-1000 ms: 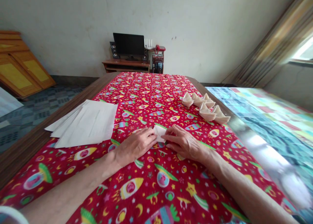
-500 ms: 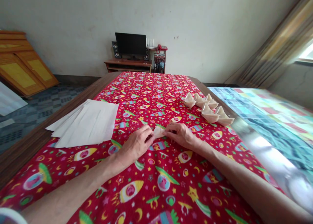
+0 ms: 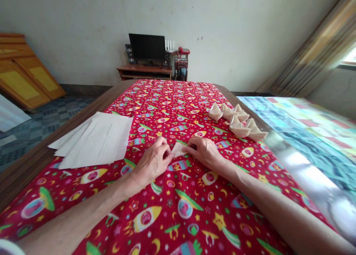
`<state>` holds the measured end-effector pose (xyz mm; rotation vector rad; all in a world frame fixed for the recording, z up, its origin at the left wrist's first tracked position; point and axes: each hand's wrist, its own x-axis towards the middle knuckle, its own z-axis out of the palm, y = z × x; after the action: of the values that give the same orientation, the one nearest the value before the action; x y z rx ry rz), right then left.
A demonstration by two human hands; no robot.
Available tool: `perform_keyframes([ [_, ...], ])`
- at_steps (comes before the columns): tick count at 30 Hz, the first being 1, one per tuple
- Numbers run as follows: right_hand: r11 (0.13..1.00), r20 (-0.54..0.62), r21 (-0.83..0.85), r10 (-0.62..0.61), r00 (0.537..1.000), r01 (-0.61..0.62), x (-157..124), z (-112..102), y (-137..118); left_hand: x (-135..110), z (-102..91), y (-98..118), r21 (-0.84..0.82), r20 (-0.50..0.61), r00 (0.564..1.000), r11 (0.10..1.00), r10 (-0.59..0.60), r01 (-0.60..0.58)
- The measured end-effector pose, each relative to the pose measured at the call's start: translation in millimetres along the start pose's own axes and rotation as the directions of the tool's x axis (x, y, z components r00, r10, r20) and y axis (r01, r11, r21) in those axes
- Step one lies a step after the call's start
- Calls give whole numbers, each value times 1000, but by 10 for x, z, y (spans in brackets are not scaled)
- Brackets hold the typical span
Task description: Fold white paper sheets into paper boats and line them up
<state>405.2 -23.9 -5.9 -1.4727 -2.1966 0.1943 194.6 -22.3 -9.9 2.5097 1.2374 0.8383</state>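
Observation:
Between my two hands a small folded piece of white paper (image 3: 178, 150) rests on the red patterned cloth (image 3: 178, 192). My left hand (image 3: 158, 156) is closed at its left corner, thumb and fingertips pinched together. From the other side my right hand (image 3: 202, 149) grips its right end, the thumb on top and the fingers curled. Parts of the paper are hidden by the fingertips. To the left lies a fanned stack of white paper sheets (image 3: 97, 140). Several folded paper boats (image 3: 238, 126) stand grouped near the table's right edge.
Brown table edge (image 3: 30, 166) shows along the left. Beyond the far end are a monitor (image 3: 147, 47) on a low stand and a red telephone (image 3: 180, 51). A bed with a blue and checked cover (image 3: 294, 136) is at the right. A wooden cabinet (image 3: 25, 73) stands far left.
The view has shifted slightly. My right thumb has slid onto the folded paper, which now shows a more pointed, triangular shape. Both hands stay at it.

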Motion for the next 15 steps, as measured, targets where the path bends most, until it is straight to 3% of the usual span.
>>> perform_keyframes([
  [4, 1000, 4, -15, 9, 1000, -9, 11, -6, -12, -9, 24, -30, 26, -53, 998, 999, 26, -24],
  [7, 1000, 11, -18, 16, 1000, -16, 12, -3, -10, -7, 35, -51, 73, -78, 986, 987, 146, -140],
  [11, 1000, 4, -17, 18, 1000, -18, 3, 11, -10, -13, 10, -73, 158, 106, 935, 923, 339, -352],
  [15, 1000, -23, -23, 19, 1000, -19, -6, 34, -5, -59, -85, -49, 199, 245, 909, 900, 339, -389],
])
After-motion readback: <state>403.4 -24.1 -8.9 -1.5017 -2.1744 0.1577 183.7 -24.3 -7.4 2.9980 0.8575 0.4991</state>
